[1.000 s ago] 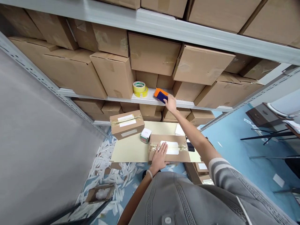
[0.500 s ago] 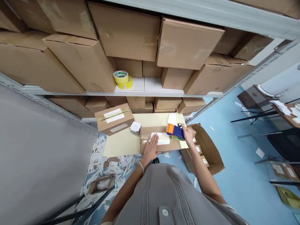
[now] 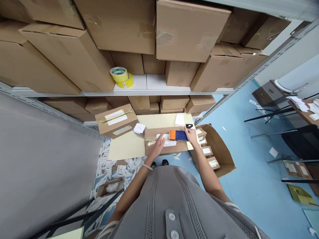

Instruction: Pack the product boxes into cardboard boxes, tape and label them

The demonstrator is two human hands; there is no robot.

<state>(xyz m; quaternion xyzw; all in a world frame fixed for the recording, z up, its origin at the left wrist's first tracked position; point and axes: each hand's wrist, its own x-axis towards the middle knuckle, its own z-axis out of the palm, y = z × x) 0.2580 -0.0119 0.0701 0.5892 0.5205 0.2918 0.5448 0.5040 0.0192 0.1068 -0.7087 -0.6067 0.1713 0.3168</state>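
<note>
A sealed cardboard box (image 3: 151,133) lies on a pale yellow board, with white labels (image 3: 170,143) and clear tape along its top. My left hand (image 3: 158,146) is at the box's left half, fingers stretched out beside the label. Wrapped round a blue and orange tape dispenser (image 3: 179,135) are the fingers of my right hand (image 3: 191,135), over the right part of the box. A second taped box (image 3: 117,120) sits tilted at the left of the board. Between the two boxes stands a small white-topped stack (image 3: 139,128).
Shelves of cardboard boxes (image 3: 193,31) rise in front, with yellow tape rolls (image 3: 119,74) on one ledge. At the right of the board, a large open carton (image 3: 225,157) holds several small boxes. Paper strips (image 3: 129,171) litter the floor at left. A black chair (image 3: 301,142) stands at right.
The tape dispenser has shifted left across the box and now lies level in my right hand. My left hand has moved slightly, its fingers lifting from the label. The camera view has shifted.
</note>
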